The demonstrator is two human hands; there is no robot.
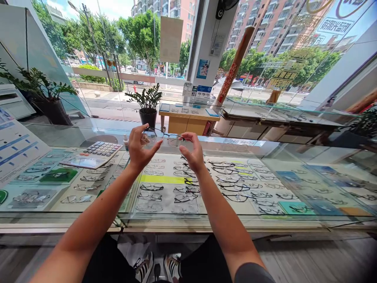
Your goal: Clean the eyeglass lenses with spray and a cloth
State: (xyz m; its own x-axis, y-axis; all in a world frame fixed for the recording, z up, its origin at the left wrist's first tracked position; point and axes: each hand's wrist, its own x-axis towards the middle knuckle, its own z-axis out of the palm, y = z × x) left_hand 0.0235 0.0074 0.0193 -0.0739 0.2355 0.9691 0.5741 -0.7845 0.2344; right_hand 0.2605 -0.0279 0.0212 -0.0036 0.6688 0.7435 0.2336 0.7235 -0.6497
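Note:
A pair of eyeglasses with a thin dark upper rim is held up above the glass display counter. My left hand grips the glasses at their left side, thumb and fingers curved around the lens edge. At the right end, my right hand pinches the frame between thumb and fingers. Both lenses look clear, and the temples are mostly hidden. Under the counter's glass lie several rows of eyeglass frames, below and between my forearms.
A calculator rests on the counter at the left, near a small bottle and a printed board. Beyond the counter stand a potted plant, a low wooden display table and another glass case before large windows.

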